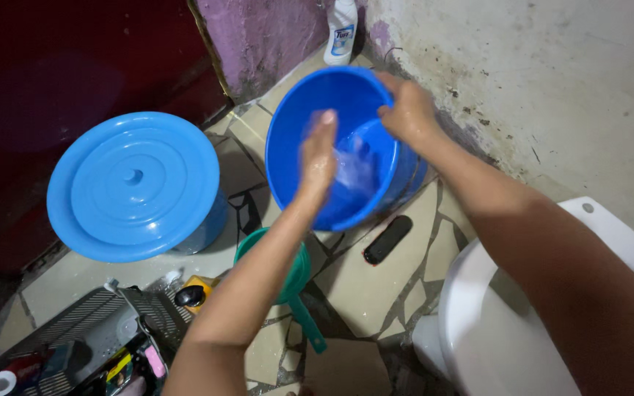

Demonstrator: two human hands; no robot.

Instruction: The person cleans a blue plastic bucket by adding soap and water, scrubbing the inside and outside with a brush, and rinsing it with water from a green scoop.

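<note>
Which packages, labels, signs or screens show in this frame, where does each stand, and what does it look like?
White plastic bottle: upright on the floor at the wall's foot, beyond the tilted blue basin; slim, with a blue and white label on its front.
Grey rack of small containers: bottom left corner; red, yellow and pink packs inside, too small to tell apart.
No signs or screens show.

White plastic bottle (342, 32), blue label, standing by purple wall (266, 37)
</note>
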